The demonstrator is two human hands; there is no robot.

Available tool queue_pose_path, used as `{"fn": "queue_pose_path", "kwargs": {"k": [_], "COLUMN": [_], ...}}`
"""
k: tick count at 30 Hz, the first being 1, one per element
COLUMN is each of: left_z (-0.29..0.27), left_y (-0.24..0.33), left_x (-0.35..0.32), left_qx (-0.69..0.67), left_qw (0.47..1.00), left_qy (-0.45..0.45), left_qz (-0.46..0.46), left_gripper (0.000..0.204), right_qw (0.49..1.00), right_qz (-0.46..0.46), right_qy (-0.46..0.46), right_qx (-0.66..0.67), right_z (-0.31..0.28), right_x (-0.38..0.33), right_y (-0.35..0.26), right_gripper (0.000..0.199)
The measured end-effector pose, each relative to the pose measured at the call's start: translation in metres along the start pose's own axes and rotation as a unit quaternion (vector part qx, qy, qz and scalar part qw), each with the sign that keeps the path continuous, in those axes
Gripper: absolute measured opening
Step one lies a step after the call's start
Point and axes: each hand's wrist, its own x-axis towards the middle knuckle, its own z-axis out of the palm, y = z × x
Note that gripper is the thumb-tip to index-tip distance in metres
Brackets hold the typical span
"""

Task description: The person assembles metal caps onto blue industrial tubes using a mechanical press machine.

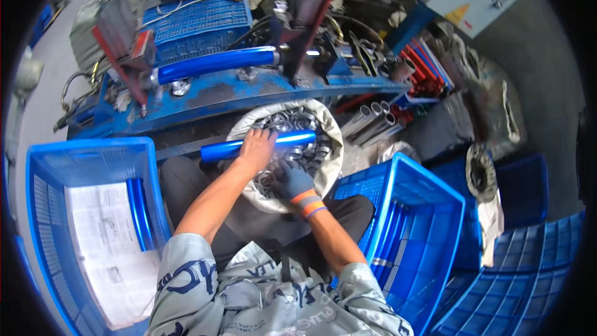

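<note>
The bare left hand is closed around the middle of 1 blue tube, which lies slightly tilted over the open sack of metal rings. The gloved right hand reaches among the rings below the tube; whether its fingers grip a ring cannot be told. Good handling, as judged here: balance the 2 ends by a mid-tube grasp, hold the glossy surface clear of edges that could scratch it, and let only gloved fingers meet the rings.
</note>
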Motion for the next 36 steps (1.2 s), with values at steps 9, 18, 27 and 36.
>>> {"fn": "queue_pose_path", "kwargs": {"k": [9,18,27,36], "left_z": [0.003,-0.204,-0.284,-0.293], "left_y": [-0.006,0.006,0.0,-0.002], "left_x": [-0.027,-0.065,-0.139,-0.163], "left_qx": [0.029,-0.189,-0.096,-0.044], "left_qw": [0.999,0.972,0.991,0.999], "left_qy": [-0.019,0.07,0.088,0.014], "left_qz": [-0.04,-0.123,0.01,0.021], "left_gripper": [0.077,0.089,0.074,0.08], "right_qw": [1.0,0.714,0.705,0.641], "right_qz": [0.011,0.195,-0.062,-0.049], "right_qy": [0.002,0.031,0.037,0.005], "right_qx": [0.016,0.671,0.705,0.766], "right_z": [0.015,-0.044,-0.183,-0.165], "right_x": [-0.011,-0.057,-0.061,-0.064], "right_y": [0.004,0.04,-0.025,-0.044], "right_gripper": [0.051,0.025,0.119,0.118]}}
